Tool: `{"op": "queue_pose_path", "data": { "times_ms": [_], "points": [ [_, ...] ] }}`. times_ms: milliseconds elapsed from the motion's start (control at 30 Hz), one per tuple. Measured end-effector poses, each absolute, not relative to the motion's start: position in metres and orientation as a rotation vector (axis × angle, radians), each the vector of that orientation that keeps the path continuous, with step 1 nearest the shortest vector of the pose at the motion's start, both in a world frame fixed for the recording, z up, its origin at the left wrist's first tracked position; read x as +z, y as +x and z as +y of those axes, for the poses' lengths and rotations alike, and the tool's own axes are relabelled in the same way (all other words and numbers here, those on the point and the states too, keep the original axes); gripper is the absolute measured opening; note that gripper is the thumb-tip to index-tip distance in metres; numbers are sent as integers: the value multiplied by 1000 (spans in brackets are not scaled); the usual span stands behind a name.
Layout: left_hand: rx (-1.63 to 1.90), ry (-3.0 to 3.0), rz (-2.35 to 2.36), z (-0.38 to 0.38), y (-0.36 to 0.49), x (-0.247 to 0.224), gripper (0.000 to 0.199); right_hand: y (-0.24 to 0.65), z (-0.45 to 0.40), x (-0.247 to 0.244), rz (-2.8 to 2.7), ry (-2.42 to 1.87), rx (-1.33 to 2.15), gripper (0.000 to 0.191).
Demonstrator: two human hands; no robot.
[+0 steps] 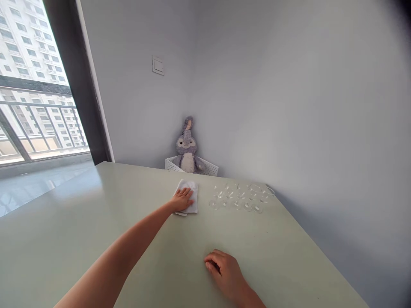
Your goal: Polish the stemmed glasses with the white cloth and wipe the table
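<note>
My left hand (182, 199) lies flat with its fingers stretched out on a folded white cloth (192, 206), toward the far side of the table. Nearer to me, my right hand (224, 270) rests on the tabletop with its fingers loosely curled; nothing shows in it. Several clear glasses (237, 197), which look stemmed, are grouped right of the cloth. Neither hand touches them, and their see-through outlines overlap.
The pale green table (154, 248) meets a grey wall on the right. Behind its far edge, a purple plush rabbit (186, 149) sits in a white perforated basket (210, 168). A dark-framed window (38, 85) is at the left, with a light switch (158, 65) on the wall.
</note>
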State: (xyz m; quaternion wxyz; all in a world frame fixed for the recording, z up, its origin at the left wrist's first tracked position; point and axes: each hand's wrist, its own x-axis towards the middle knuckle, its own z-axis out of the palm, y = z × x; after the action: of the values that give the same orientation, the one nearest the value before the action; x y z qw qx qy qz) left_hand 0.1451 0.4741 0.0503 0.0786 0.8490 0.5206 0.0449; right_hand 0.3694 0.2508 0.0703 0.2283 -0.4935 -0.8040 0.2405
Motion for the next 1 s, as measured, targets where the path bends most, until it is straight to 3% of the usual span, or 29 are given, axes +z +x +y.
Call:
{"op": "queue_pose_path", "data": {
  "times_ms": [433, 1000],
  "points": [
    [111, 2183, 2114, 486, -27, 53, 65, 368, 252, 64, -2279, -1356, 480, 20],
    [159, 1546, 2629, 356, -205, 69, 59, 372, 249, 62, -2315, -1319, 500, 19]
  ]
}}
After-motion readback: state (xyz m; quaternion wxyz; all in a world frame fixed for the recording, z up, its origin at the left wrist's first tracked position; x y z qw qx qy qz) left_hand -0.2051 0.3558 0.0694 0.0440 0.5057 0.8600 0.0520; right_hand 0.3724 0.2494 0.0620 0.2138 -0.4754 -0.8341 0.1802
